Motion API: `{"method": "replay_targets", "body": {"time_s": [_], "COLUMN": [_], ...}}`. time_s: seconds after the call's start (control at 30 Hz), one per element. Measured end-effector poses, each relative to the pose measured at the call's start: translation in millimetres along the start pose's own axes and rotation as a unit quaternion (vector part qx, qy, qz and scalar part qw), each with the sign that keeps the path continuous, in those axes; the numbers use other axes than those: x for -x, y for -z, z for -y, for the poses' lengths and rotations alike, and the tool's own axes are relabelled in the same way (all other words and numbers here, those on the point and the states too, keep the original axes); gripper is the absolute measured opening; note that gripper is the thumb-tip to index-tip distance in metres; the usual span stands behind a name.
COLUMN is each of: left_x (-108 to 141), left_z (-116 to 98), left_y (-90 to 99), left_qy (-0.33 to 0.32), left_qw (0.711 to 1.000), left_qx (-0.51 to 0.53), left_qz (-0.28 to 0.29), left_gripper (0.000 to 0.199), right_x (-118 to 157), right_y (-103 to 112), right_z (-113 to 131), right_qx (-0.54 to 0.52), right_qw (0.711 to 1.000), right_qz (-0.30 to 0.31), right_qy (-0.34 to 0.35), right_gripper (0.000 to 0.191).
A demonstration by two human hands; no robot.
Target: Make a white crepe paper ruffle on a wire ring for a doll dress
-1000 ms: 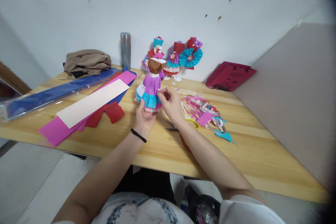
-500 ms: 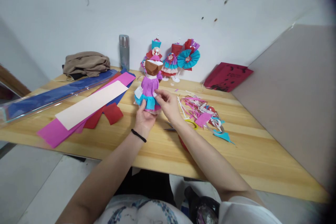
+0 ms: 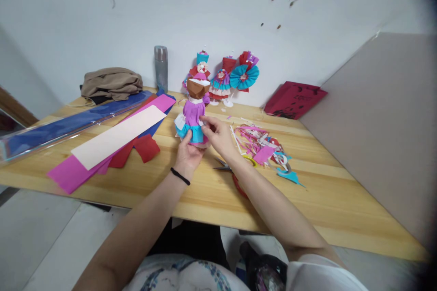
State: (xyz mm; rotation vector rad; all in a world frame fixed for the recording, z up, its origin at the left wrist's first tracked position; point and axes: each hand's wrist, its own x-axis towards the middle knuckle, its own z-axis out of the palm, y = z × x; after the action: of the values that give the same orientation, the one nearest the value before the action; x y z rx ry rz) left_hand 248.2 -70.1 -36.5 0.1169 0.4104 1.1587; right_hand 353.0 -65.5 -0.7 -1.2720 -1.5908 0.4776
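Note:
My left hand point(image 3: 191, 154) is wrapped round the lower skirt of a miniature crepe-paper dress point(image 3: 194, 112), thumb in front. The dress stands upright, with a brown top, a white band, a purple body and a turquoise ruffle over a pink hem. A white paper piece point(image 3: 180, 121) sits on its left side. At the opposite side, the thumb and forefinger of my right hand point(image 3: 218, 134) pinch a small white paper piece point(image 3: 201, 122) against the dress. Scissors point(image 3: 223, 166) with yellow and red handles lie beneath my right forearm, partly hidden.
Several finished paper dresses point(image 3: 221, 77) stand by the wall, near a grey flask point(image 3: 161, 68). Crepe-paper strips point(image 3: 119, 136) and folded brown cloth point(image 3: 112, 82) lie left. Paper scraps point(image 3: 259, 143) and a dark pink bag point(image 3: 293, 99) are right, beside a partition point(image 3: 385, 122).
The view has shifted slightly. Both hands stay at the dress, with my right fingers still at its side. More of the scissors shows beside my right forearm.

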Motion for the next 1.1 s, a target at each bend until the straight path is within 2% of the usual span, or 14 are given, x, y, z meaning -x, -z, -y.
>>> {"method": "replay_targets", "body": {"time_s": [0.2, 0.37, 0.57, 0.7, 0.87, 1.0, 1.1], "left_x": [-2.4, -4.0, -5.0, -5.5, -5.2, -3.1, -2.1], "left_z": [-1.8, -1.4, -1.8, -1.1, 0.1, -0.1, 0.1], "left_y": [-0.2, -0.5, -1.1, -0.3, 0.3, -2.4, -3.8], "left_qy": [-0.008, -0.007, -0.013, -0.005, -0.011, -0.016, -0.018], "left_qw": [1.000, 1.000, 0.999, 0.999, 0.999, 0.999, 0.998], "left_qx": [-0.010, -0.009, -0.008, -0.011, -0.021, -0.021, -0.022], "left_qz": [-0.012, -0.014, -0.048, -0.044, -0.039, -0.045, -0.048], "left_gripper": [0.026, 0.025, 0.021, 0.024, 0.023, 0.021, 0.022], "right_x": [4.8, 7.1, 3.5, 1.5, 2.4, 4.4, 4.5], "right_y": [5.2, 4.0, 4.1, 4.0, 3.6, 3.6, 3.7], "right_z": [-0.8, -0.6, 3.9, 4.8, 1.2, -2.8, -5.8], "right_qx": [-0.024, -0.001, 0.019, 0.025, 0.016, -0.010, -0.017], "right_qw": [0.999, 1.000, 1.000, 0.999, 1.000, 0.999, 0.999], "right_qz": [-0.028, 0.005, 0.006, 0.018, 0.008, -0.037, -0.018], "right_qy": [-0.012, -0.015, -0.009, -0.011, -0.009, -0.016, -0.023], "right_gripper": [0.033, 0.034, 0.034, 0.038, 0.039, 0.035, 0.035]}}
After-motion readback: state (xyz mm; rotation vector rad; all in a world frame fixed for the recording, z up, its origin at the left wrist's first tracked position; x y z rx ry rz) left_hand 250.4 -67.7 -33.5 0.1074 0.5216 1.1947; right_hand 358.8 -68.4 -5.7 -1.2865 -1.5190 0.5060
